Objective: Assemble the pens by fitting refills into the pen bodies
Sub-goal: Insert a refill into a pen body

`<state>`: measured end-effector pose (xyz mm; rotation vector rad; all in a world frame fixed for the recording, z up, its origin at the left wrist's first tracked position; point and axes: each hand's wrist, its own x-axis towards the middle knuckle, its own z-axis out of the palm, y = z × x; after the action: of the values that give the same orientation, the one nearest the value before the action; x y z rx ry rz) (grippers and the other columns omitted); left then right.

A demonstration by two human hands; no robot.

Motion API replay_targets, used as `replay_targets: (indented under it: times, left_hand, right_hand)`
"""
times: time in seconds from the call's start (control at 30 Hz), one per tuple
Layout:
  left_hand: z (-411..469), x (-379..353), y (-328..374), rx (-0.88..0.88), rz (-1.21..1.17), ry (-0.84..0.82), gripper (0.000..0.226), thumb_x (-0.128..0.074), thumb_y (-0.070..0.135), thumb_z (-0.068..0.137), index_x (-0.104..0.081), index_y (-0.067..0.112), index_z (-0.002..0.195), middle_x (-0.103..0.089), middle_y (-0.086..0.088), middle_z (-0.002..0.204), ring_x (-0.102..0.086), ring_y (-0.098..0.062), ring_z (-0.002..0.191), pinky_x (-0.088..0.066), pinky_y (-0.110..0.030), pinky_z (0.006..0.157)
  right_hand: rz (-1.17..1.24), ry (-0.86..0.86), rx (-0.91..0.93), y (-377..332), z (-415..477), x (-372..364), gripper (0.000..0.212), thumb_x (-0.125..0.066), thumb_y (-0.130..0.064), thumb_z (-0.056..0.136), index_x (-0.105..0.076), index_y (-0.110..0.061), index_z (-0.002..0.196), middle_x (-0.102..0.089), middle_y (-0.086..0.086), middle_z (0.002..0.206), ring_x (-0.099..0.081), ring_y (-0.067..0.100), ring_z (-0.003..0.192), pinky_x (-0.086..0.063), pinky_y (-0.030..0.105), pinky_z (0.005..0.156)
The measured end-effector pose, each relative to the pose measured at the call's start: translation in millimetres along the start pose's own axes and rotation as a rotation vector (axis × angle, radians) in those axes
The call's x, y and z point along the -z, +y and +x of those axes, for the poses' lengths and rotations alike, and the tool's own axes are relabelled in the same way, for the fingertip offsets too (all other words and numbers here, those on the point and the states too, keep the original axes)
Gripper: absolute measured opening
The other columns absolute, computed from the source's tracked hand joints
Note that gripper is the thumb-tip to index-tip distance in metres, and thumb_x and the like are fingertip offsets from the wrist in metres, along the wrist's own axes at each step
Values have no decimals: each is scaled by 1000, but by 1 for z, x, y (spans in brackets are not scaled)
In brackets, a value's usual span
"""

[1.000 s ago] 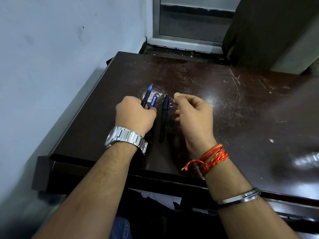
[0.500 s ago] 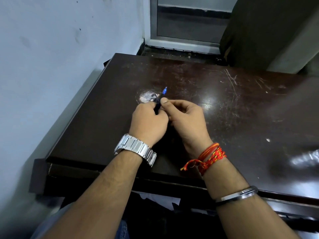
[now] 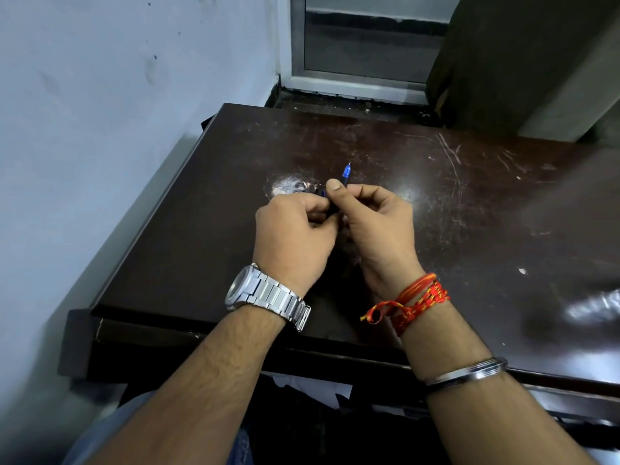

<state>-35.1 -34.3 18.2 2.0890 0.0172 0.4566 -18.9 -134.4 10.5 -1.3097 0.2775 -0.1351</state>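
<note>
Head view: both hands meet at frame centre above the table (image 3: 469, 203). Right hand (image 3: 375, 223) pinches the pen (image 3: 345, 172) between thumb and forefinger, blue tip pointing to upper frame. Left hand (image 3: 292, 236) is closed around the pen's lower part, hidden inside the fist.

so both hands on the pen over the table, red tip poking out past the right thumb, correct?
Not quite: the tip is blue, not red, as the head view shows. Otherwise right: the left hand and right hand hold the pen over the table.
</note>
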Motion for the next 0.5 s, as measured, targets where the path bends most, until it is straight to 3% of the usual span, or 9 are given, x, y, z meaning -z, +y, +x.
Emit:
replay_targets:
  times: [0.37,0.5]
  left_hand:
    - [0,-1,1,-4,38,-14,3,-78,14,74,-78,17,75,-65,21,63,-65,-3,58,-43,-3,51]
    - [1,-1,0,14,27,-4,8,-82,19,72,-78,17,79,-62,19,58,-64,2,57,-48,-7,55]
  right_hand:
    - [-72,-78,42,1,3,2,14,-69,-12,91,-67,-9,77,-64,-8,59,-56,-1,49,-44,12,49]
    - [-114,-74,47,1,4,3,21,-62,-11,95,-67,-13,75,-64,-1,66,-56,10,59,-47,24,60]
